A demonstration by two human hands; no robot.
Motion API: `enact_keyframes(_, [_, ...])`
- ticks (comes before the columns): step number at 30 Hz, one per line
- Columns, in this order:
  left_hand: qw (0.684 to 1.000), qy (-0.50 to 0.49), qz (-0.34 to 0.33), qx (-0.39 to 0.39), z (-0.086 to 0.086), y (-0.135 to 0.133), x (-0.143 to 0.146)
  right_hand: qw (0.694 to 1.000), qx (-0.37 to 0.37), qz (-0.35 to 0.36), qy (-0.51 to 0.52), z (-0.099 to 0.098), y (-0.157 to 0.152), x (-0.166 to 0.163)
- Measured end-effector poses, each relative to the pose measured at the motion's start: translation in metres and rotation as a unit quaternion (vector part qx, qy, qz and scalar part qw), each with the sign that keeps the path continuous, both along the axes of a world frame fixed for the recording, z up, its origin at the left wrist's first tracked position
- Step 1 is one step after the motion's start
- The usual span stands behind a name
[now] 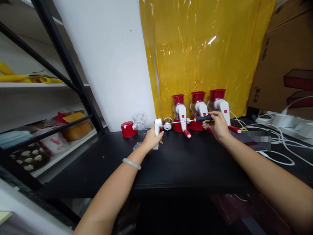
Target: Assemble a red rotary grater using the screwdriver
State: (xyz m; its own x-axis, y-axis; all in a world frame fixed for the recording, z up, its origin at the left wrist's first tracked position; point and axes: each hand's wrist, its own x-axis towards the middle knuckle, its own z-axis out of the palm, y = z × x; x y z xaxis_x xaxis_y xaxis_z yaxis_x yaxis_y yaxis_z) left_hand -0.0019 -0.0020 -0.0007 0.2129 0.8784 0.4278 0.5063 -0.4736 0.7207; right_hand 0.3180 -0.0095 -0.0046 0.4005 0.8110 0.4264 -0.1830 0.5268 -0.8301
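My left hand (pixel 152 139) is closed around a white crank arm (pixel 158 123), holding it upright just above the black table. In my right hand (pixel 218 126) is a screwdriver (pixel 204 118) with a black and yellow handle, held level. Its long shaft points left, and the tip meets or nearly meets the top of the crank arm; exact contact is too small to tell. Behind my left hand lie a red base (pixel 128 130), a clear plastic housing (pixel 140 124) and a grater drum (pixel 168 123). Three assembled red and white rotary graters (pixel 182 113) stand behind the screwdriver.
White cables (pixel 281 137) and a power strip (pixel 303 129) lie at the right, beside a dark flat device (pixel 249 140). A cardboard box (pixel 276 55) stands behind them. Shelving with a black frame (pixel 58 45) borders the left. Yellow plastic sheeting (pixel 195 49) hangs behind the table (pixel 186 166).
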Motion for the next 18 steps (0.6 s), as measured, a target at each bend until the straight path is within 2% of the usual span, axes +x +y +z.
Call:
enact_keyframes(8, [1.000, -0.006, -0.004, 0.011, 0.0003, 0.0002, -0.0004, 1.000, -0.002, -0.007, 0.008, 0.0029, -0.0028, -0.0033])
enact_keyframes(15, [1.000, -0.011, -0.001, 0.027, 0.0023, -0.0030, -0.0001, 0.998, 0.001, -0.057, -0.038, 0.0007, -0.0044, -0.0022])
enact_keyframes(18, [0.999, 0.001, 0.004, 0.035, 0.0034, -0.0044, 0.0002, 0.998, 0.009, -0.052, -0.025, 0.0006, -0.0044, -0.0014])
